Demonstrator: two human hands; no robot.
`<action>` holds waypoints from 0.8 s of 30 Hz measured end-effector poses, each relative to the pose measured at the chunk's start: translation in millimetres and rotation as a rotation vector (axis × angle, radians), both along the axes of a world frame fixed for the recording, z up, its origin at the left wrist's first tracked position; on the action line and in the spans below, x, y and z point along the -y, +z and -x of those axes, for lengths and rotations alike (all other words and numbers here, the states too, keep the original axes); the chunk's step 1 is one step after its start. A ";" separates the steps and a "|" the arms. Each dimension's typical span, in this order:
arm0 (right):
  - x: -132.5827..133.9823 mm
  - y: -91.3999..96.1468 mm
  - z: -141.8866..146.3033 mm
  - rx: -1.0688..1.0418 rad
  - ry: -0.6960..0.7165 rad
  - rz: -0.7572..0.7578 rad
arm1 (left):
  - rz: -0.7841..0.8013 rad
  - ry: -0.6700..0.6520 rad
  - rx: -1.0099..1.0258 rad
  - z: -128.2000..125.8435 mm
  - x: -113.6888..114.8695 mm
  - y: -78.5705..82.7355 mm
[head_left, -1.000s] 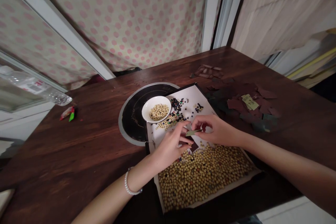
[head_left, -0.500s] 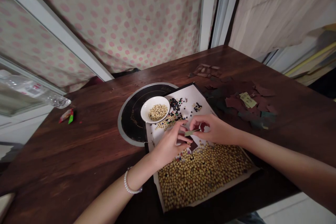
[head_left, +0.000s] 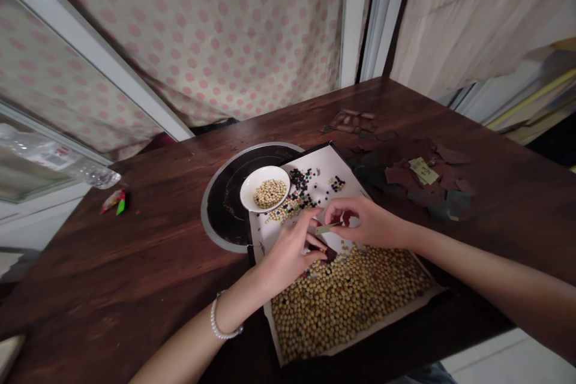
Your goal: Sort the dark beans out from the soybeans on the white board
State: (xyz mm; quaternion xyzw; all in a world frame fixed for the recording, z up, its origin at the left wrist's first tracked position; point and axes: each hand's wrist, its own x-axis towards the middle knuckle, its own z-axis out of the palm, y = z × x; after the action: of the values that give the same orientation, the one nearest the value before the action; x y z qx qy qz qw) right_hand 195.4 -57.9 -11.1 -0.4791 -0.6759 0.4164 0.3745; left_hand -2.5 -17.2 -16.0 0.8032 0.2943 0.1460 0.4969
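Bottle: a clear plastic bottle (head_left: 58,162) lies on its side at the far left, beyond the worktop's edge.

Wrapper: a torn red-and-green snack wrapper (head_left: 113,201) sits on the dark wooden worktop (head_left: 135,264), well apart from everything else.

Hob: a round black induction hob (head_left: 220,210) lies partly under the tray.

Bowl: a white bowl (head_left: 264,189) of soybeans rests on the hob, against the tray's corner, as if placed for easy reach.

Left hand: the left hand (head_left: 290,255), with a pearl bracelet (head_left: 220,324) at the wrist, curls over a dark brown scrap (head_left: 330,255); the fingers lie close around it, but whether they clamp it, I cannot tell.

Strip: a pale green paper strip (head_left: 327,228) sits between the hands, above the tray – held up, it seems, to keep it off the beans.

Right hand: the right hand (head_left: 371,222) has thumb and forefinger pressed together on the strip's end.

Tray: a black tray lined with white paper (head_left: 335,159) carries black and coloured beads (head_left: 299,183) and a thick layer of soybeans (head_left: 346,300).

Scraps: brown and green paper scraps (head_left: 427,183) and a small yellow note (head_left: 423,171) lie to the right, seemingly kept aside from the tray.
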 end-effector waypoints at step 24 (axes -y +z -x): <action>-0.5 -1.3 -2.3 0.023 -0.005 -0.033 | 0.086 0.007 0.041 2.6 -6.8 -4.4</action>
State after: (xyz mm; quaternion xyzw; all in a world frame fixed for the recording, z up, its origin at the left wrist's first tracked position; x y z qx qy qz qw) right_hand 197.7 -57.4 -12.3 -0.4796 -0.6857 0.3987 0.3754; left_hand -5.1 -10.5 -20.4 0.7770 0.2928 0.1514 0.5362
